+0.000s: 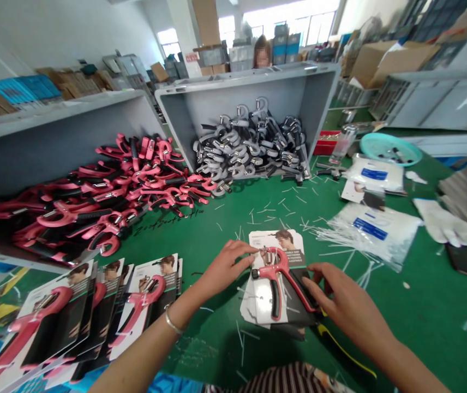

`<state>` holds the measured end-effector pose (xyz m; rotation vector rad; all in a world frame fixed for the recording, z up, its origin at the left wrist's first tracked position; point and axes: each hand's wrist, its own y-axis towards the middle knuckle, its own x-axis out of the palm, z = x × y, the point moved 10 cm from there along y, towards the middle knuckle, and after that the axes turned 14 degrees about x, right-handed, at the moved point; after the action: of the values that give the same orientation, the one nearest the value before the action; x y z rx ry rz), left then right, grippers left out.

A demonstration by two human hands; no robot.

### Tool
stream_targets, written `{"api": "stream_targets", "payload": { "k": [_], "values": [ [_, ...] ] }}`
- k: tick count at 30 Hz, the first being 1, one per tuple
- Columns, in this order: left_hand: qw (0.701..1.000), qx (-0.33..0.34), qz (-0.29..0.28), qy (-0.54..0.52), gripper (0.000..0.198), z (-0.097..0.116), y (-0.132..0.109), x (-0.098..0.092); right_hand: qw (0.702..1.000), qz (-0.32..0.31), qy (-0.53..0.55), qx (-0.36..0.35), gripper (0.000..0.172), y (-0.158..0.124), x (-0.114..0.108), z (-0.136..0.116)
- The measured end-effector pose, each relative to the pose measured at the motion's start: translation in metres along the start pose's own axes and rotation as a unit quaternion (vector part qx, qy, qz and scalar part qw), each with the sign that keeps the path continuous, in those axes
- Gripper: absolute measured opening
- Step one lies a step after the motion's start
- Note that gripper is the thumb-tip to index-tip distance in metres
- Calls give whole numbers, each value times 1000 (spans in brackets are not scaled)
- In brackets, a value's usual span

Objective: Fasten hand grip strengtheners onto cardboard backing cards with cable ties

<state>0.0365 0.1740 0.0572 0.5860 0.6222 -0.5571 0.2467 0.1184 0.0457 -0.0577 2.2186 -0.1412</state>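
Note:
A pink hand gripper lies on a printed backing card on the green table. My left hand pinches the gripper's top by the spring, fingers closed on it. My right hand rests on the card's right edge beside the gripper's right handle, fingers bent and pressing down. A stack of the same cards lies under the top one.
Carded pink grippers fan out at the near left. Loose pink grippers pile up at the left, grey ones fill a tilted grey bin. Bags of white ties, a teal bowl and white gloves lie right. A person stands behind the bin.

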Motion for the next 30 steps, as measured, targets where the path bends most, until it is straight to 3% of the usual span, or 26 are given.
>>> {"api": "stream_targets", "payload": {
  "k": [4, 9, 15, 21, 24, 30],
  "values": [
    [1000, 10, 9, 14, 26, 3, 26, 9, 991, -61, 25, -117, 18, -8, 18, -31],
    [999, 40, -3, -35, 14, 10, 46, 31, 992, -46, 62, -99, 15, 8, 28, -35],
    [998, 7, 29, -62, 10, 1, 36, 34, 982, -75, 58, -165, 18, 2, 28, -46],
    [1000, 28, 13, -2, 7, 22, 35, 33, 983, -22, 147, -110, 13, 24, 23, -39],
    [999, 21, 39, 15, 7, 23, 31, 30, 980, 3, 183, -85, 15, 37, 20, -37],
    [995, -17, 93, -29, 7, 13, 21, 28, 982, -29, 139, -128, 16, 25, 24, -42]
  ]
}}
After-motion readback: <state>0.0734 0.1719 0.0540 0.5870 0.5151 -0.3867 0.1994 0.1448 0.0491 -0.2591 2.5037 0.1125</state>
